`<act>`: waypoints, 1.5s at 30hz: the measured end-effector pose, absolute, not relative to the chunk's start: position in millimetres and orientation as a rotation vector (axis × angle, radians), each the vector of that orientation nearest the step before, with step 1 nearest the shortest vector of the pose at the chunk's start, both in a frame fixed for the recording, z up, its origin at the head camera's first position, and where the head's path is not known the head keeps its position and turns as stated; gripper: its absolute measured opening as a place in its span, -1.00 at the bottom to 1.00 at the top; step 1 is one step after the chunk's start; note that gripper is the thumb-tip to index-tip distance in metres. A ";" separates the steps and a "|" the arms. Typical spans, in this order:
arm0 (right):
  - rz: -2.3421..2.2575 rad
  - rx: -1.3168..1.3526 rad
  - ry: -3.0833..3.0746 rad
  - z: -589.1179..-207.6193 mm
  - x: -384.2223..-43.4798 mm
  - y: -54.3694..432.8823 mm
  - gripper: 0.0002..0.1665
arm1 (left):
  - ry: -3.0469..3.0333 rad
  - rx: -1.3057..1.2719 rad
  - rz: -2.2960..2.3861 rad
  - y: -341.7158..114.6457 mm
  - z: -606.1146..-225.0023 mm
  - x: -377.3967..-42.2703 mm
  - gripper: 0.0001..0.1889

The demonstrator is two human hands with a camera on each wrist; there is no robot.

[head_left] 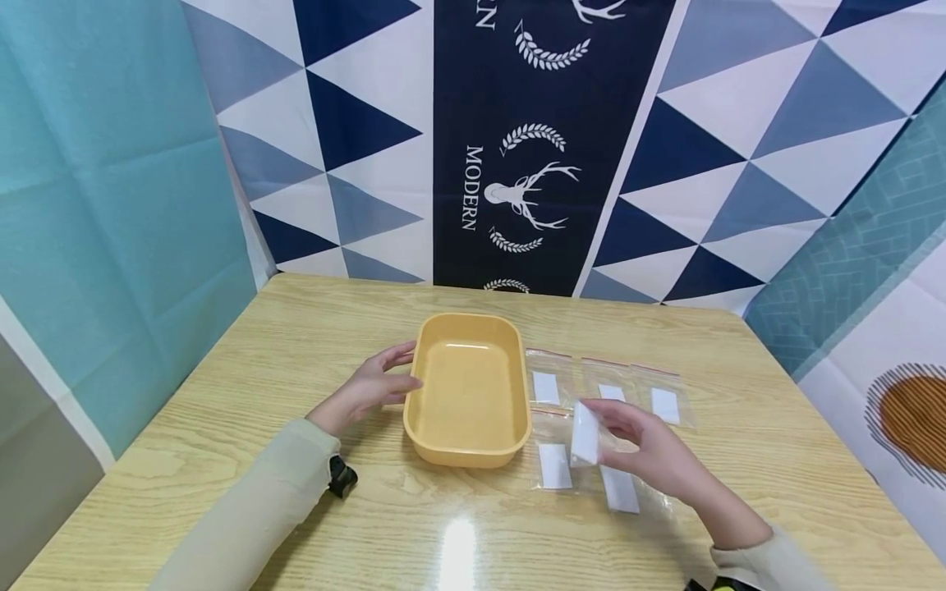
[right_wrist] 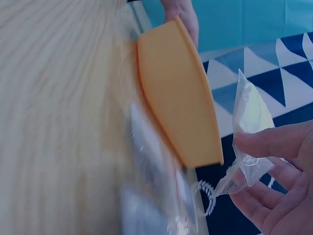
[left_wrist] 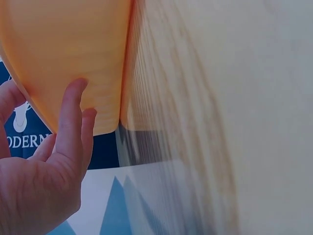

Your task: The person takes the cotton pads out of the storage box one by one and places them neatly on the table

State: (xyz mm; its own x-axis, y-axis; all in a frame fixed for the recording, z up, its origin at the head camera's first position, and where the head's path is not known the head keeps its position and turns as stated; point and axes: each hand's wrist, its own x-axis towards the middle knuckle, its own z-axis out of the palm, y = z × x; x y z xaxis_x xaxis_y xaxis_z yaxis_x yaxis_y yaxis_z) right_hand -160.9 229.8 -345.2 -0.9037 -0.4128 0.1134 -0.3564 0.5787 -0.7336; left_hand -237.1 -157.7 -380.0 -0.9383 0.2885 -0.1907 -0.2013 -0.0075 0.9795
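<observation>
An orange-yellow plastic basin [head_left: 468,455] stands on the table. My left hand [head_left: 365,387] holds its left side, the thumb over the rim and the fingers along the outer wall; the left wrist view shows those fingers [left_wrist: 71,117] against the basin's wall [left_wrist: 73,44]. To the right of the basin, my right hand [head_left: 650,447] pinches a small clear zip bag [head_left: 585,435] with a white piece inside, raised over other bags. In the right wrist view the bag [right_wrist: 252,115] is between thumb and fingers, its plastic crumpled.
Several similar clear zip bags with white pieces lie flat right of the basin, among them a near one [head_left: 554,466] and a far-right one [head_left: 664,405]. Patterned cloth [head_left: 369,164] hangs behind the wooden table [head_left: 355,533].
</observation>
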 end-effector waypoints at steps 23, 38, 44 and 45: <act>-1.161 -0.871 2.855 -368.0 -139.2 306.6 -0.24 | 1.927 0.092 2.026 -158.3 -380.3 -236.8 -0.22; -1.038 -0.970 2.820 -370.3 -148.5 358.3 -0.18 | 1.956 0.068 2.002 -158.2 -378.4 -238.9 -0.21; -0.942 -0.974 2.861 -375.9 -151.3 364.4 -0.19 | 1.949 0.075 2.006 -156.8 -379.5 -239.3 -0.22; -0.924 -0.969 2.866 -376.8 -151.7 364.9 -0.18 | 1.950 0.080 2.006 -156.6 -379.9 -239.1 -0.22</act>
